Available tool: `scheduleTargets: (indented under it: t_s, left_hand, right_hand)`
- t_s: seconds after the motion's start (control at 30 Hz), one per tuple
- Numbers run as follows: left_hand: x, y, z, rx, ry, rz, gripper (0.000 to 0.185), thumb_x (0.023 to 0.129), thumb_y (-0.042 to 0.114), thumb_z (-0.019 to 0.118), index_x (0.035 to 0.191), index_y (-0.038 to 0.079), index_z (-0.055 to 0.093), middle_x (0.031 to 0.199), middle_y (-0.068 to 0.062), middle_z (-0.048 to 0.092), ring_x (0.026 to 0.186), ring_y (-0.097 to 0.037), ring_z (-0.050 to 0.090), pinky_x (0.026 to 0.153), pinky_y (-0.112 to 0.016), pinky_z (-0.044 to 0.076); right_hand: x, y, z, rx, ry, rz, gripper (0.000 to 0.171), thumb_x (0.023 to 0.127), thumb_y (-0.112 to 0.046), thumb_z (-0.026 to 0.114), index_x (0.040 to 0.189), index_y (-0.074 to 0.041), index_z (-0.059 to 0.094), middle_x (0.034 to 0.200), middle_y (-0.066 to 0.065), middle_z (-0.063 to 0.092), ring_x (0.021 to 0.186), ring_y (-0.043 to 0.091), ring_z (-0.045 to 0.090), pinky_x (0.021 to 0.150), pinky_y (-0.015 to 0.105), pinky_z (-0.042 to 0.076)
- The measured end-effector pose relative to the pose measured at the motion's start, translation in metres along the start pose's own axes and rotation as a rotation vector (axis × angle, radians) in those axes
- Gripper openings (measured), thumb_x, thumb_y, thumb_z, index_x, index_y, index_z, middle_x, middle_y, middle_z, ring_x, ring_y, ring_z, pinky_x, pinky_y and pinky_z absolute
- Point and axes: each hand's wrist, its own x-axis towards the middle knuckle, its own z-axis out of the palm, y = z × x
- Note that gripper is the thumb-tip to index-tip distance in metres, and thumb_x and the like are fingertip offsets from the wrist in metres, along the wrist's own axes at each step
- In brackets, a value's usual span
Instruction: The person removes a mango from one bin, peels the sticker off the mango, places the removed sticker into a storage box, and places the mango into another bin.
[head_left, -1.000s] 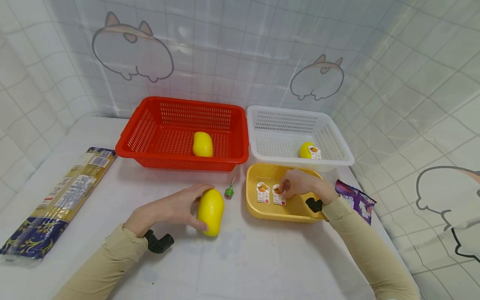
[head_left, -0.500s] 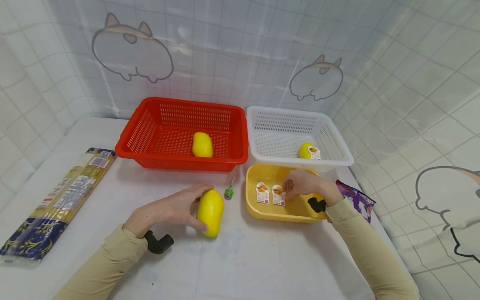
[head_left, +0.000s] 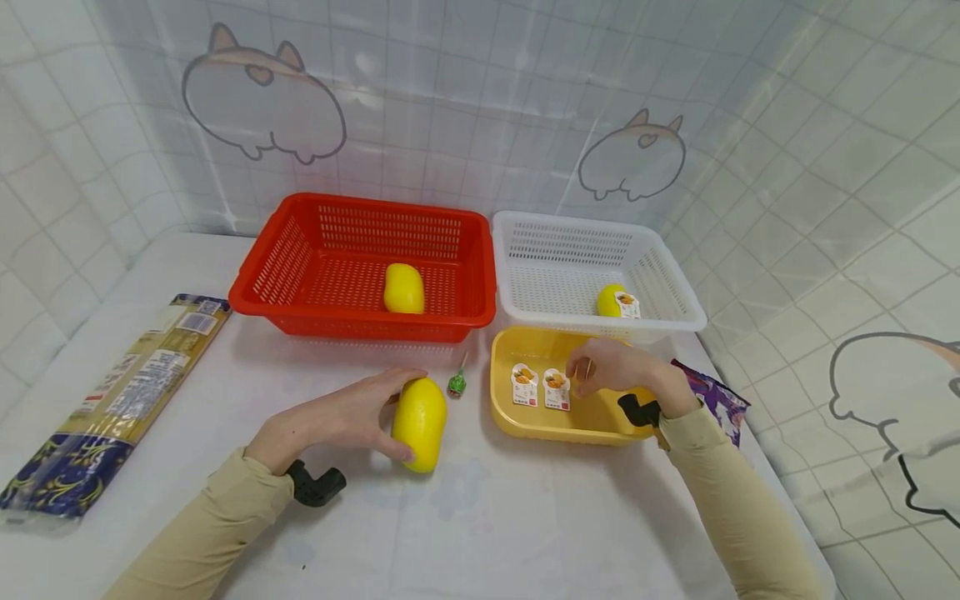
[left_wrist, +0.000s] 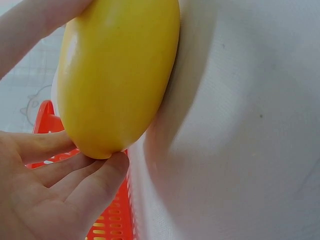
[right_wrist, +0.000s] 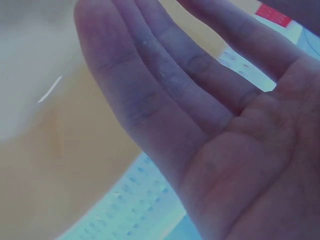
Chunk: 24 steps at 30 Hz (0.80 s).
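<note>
My left hand (head_left: 352,417) holds a yellow mango (head_left: 422,425), thumb on its near end and fingers round its far end, low over the table. In the left wrist view, fingertips press against the tapered tip of the mango (left_wrist: 117,75). My right hand (head_left: 618,367) is inside a yellow plastic basin (head_left: 517,427), its loosely bent fingers beside a small fruit-picture card (head_left: 557,390). A second such card (head_left: 525,385) lies left of it. In the right wrist view, the fingers of the right hand (right_wrist: 200,110) bend gently, and nothing shows in the palm.
Behind stand a red basket (head_left: 360,325) with a mango (head_left: 403,289) in it and a white basket (head_left: 540,225) with a carded mango (head_left: 611,302). A green-wrapped lollipop (head_left: 457,383) lies centrally. A noodle packet (head_left: 127,400) is left, a purple wrapper (head_left: 716,396) right.
The right hand has shifted slightly right inside the basin, uncovering the right card's edge. The left hand and its mango stay where they were.
</note>
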Motion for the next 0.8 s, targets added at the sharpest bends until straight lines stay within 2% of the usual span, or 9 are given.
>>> scheduleTargets:
  t_s: [0.17, 0.37, 0.6, 0.8]
  left_hand:
    - [0.0, 0.0, 0.0, -0.003, -0.003, -0.004, 0.108, 0.069, 0.043, 0.09, 0.153, 0.008, 0.033, 0.151, -0.006, 0.042, 0.134, -0.026, 0.046, 0.115, -0.048, 0.039]
    - [0.0, 0.001, -0.001, 0.0, 0.0, -0.004, 0.108, 0.069, 0.043, 0.09, 0.153, 0.008, 0.033, 0.15, -0.007, 0.043, 0.133, -0.027, 0.047, 0.114, -0.049, 0.04]
    - [0.0, 0.0, -0.001, 0.008, 0.0, -0.002, 0.108, 0.069, 0.043, 0.09, 0.153, 0.008, 0.033, 0.15, -0.007, 0.043, 0.132, -0.027, 0.048, 0.114, -0.049, 0.04]
    - [-0.001, 0.0, -0.001, 0.015, 0.002, 0.02, 0.107, 0.07, 0.044, 0.09, 0.152, 0.006, 0.033, 0.149, -0.008, 0.044, 0.132, -0.028, 0.048, 0.114, -0.049, 0.04]
  right_hand:
    - [-0.008, -0.01, 0.002, 0.012, 0.079, -0.044, 0.027, 0.087, -0.015, 0.078, 0.109, -0.002, 0.069, 0.102, 0.009, 0.069, 0.089, 0.018, 0.062, 0.08, 0.03, 0.055]
    - [-0.012, -0.03, 0.008, 0.028, 0.179, -0.113, 0.029, 0.086, -0.016, 0.079, 0.11, -0.003, 0.069, 0.099, 0.01, 0.069, 0.084, 0.017, 0.066, 0.077, 0.029, 0.058]
    - [-0.013, -0.046, 0.013, 0.056, 0.212, -0.08, 0.037, 0.087, -0.016, 0.078, 0.119, 0.0, 0.067, 0.103, 0.011, 0.069, 0.086, 0.017, 0.066, 0.079, 0.028, 0.057]
    - [-0.009, -0.051, 0.015, 0.067, 0.223, -0.063, 0.04, 0.087, -0.017, 0.079, 0.121, 0.0, 0.067, 0.101, 0.005, 0.07, 0.088, 0.016, 0.066, 0.078, 0.028, 0.056]
